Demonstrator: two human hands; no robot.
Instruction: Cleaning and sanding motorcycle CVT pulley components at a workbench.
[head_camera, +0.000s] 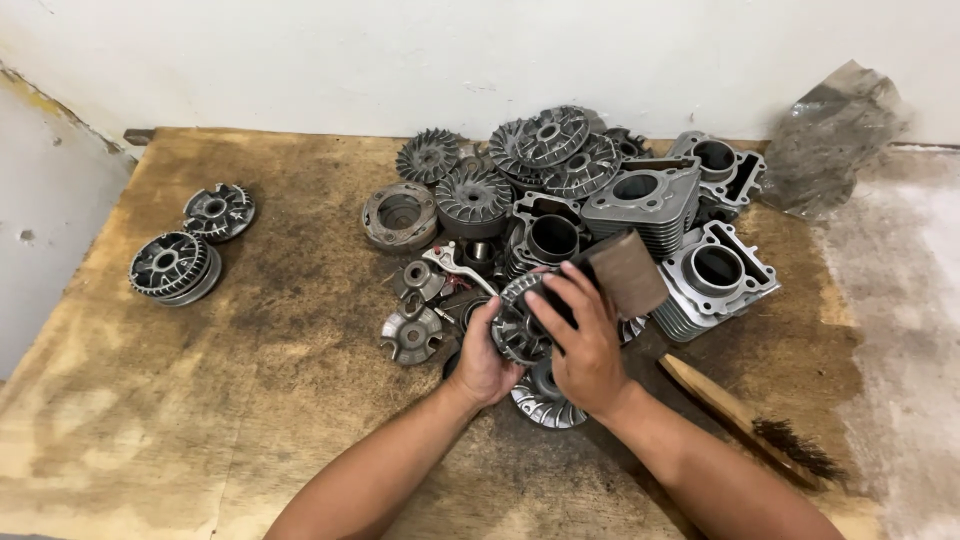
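Two hands work over the wooden board (250, 400): the left hand (482, 355) grips a finned metal disc (520, 325), and the right hand (585, 345) presses a brown sanding block (630, 270) on it, beside the engine cylinders (650, 205).

both forearms bare to the frame edge, no sleeves, gloves or rings.

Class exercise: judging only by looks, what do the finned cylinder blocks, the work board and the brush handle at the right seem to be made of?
Finned cylinder blocks: probably cast aluminium, given the dull pale-grey, slightly grainy surface and thin cast fins.
Work board: plywood or similar, unfinished, with visible grain and dark oily stains.
Brush handle: looks like bare wood, tan and worn; its dark bristles could be wire.
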